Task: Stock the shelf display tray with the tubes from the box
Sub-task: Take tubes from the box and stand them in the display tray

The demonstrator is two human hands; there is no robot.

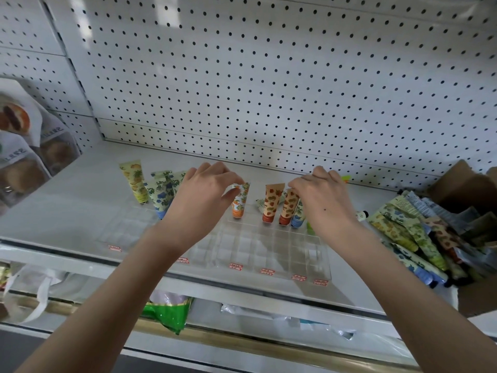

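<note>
While the left hand pinches the orange tube and the right hand grips a red tube at centre frame, each should seat cap-down, upright, in its own tray cell, box at right.

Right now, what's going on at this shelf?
A person is stocking a clear display tray with tubes. The left hand pinches an orange-capped tube upright over a slot; the right hand grips the top of a strawberry-print tube. Only the back row holds tubes. The cardboard box at right is still full.
</note>
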